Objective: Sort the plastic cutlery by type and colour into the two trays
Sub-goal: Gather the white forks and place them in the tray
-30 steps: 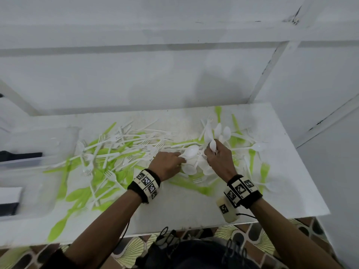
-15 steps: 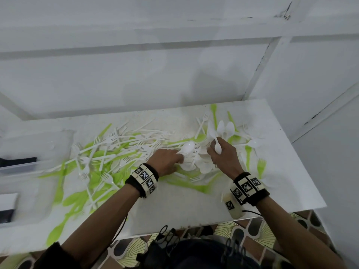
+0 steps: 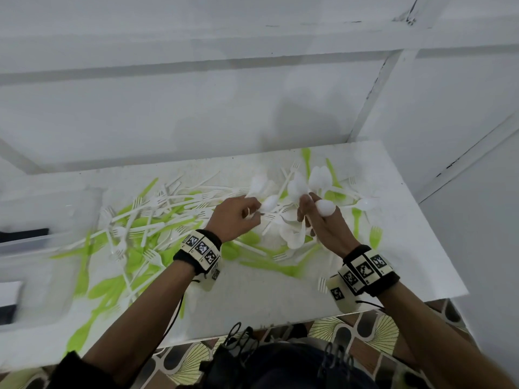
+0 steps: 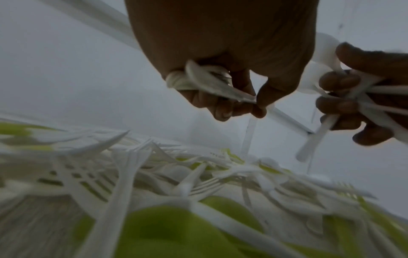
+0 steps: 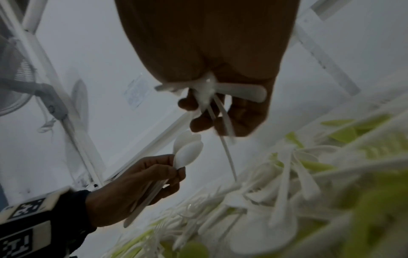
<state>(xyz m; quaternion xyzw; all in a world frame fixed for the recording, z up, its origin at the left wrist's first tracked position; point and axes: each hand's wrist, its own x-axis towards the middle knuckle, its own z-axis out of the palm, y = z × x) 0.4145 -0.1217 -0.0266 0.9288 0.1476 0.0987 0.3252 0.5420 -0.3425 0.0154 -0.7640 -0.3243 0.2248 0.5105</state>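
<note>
White and lime-green plastic forks and spoons lie in a loose pile (image 3: 157,220) across the white table (image 3: 252,299). My left hand (image 3: 238,217) hovers above the pile's middle and grips white spoons (image 5: 187,151) by their handles, bowls pointing away. My right hand (image 3: 323,220) is just to its right and clutches a bunch of white spoons (image 3: 324,206) whose handles stick out below the fist (image 4: 313,139). The two hands are close together, a little above the table.
A clear plastic tray (image 3: 42,248) stands at the table's left end, holding something dark. More white spoons and green forks (image 3: 375,237) lie right of my right hand. The table's front edge runs just under my forearms, patterned floor below.
Both hands have lifted a little off the pile with their spoons. The right hand now holds a spoon bowl up near its fingertips, and the view has shifted.
</note>
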